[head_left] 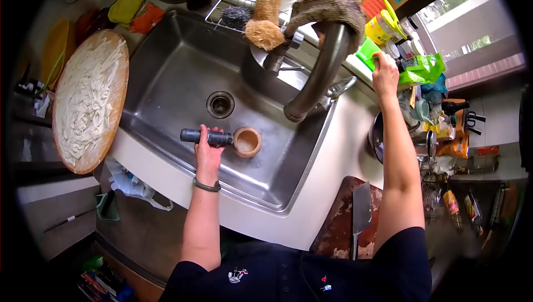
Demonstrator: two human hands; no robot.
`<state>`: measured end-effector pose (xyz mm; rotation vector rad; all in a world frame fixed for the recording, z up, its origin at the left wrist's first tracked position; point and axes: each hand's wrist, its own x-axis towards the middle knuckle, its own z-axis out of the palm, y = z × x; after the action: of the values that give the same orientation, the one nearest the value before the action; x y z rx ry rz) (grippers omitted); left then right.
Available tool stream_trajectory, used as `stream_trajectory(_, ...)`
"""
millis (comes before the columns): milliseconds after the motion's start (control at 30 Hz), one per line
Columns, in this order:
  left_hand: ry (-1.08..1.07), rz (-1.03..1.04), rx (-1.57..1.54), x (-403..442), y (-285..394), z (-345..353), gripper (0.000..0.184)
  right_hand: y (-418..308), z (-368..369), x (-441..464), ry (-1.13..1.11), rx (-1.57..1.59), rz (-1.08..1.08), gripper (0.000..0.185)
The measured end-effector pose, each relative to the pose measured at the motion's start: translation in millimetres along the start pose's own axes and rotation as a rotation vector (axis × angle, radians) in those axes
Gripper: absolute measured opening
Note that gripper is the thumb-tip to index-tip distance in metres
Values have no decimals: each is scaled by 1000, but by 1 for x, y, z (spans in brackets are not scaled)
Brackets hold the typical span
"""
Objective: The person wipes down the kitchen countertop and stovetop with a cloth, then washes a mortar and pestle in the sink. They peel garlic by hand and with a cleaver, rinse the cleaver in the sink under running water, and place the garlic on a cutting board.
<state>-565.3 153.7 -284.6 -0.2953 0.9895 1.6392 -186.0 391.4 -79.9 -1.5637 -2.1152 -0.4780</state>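
Hands: two. The left hand (206,145), over the sink (172,52), has its fingers closed around one dark cylinder (190,135). The cylinder lies crosswise in the fingers, one end projecting to the left, the other to the right. One round wooden bowl (247,142) sits just beyond those fingers at the cylinder's right end; whether the two are joined cannot be determined. Both show between the single drain (220,105) and the sink's near edge; the bowl's contact with the sink floor cannot be confirmed.

The right hand (386,74) is beyond the sink's right edge, fingers nearly closed, their tips at one bright green item (367,53). The firmness of the grip cannot be told.

One faucet (333,63), with one brown cloth (327,2) draped over it, arches over the sink's far right corner. One cleaver (361,207) lies on one chopping board (336,213), by the counter's near edge, right of the sink. One round tray (127,68), bearing white strips (91,102), is at the sink's left edge. One bracelet (207,186) is on the left wrist.
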Motion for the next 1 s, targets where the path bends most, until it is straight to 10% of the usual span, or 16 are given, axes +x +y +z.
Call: stream_trajectory(1000,36,-2,141,-6,-1,4,28,-73,-62,-207,-334,120,69,14)
